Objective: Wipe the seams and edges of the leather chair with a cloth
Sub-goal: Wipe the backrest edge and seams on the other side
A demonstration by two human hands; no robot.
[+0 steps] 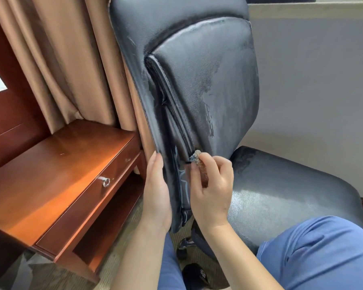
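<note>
— Where's the cloth (199, 168)?
— Bunched in the right hand (211, 191), whose grip is pinched on it, its tip pressed into the backrest seam of the leather chair (208, 80) (low, near the seat).
— And the left hand (156, 195)?
— Fingers straight, flat along the backrest's edge, beside the wooden table (57, 174).

Hotel-like room: wooden desk (57, 174), curtains (57, 59)

Left grip (156, 193) flat, fingers straight, right grip (213, 186) curled, pinching
</note>
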